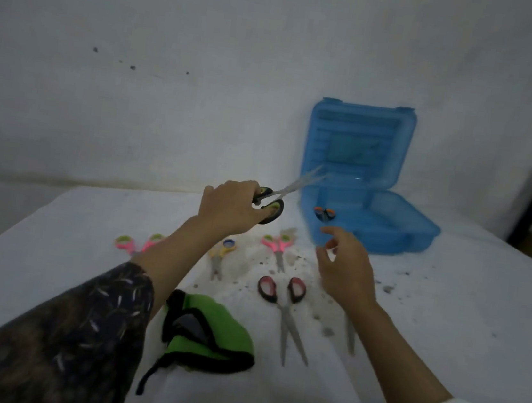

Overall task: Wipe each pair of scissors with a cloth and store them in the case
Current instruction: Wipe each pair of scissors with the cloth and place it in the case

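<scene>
My left hand (228, 208) grips black-and-green-handled scissors (287, 190) in the air, blades slightly apart and pointing up right toward the open blue case (398, 229). Inside the case lies a small pair with orange and blue handles (324, 213). My right hand (345, 269) hovers empty over the table, fingers loosely curled, just in front of the case. On the table lie pink scissors (138, 244) at the left, a small yellow pair (221, 256), a pink-and-green pair (277, 246) and a red-and-black pair (284, 304). A green cloth with black trim (208, 335) lies near me.
A white sheet covers the table (442, 340), with dark crumbs scattered around the scissors. One more blade (350, 337) shows below my right wrist. The case lid stands upright against the white wall. A dark frame is at the far right.
</scene>
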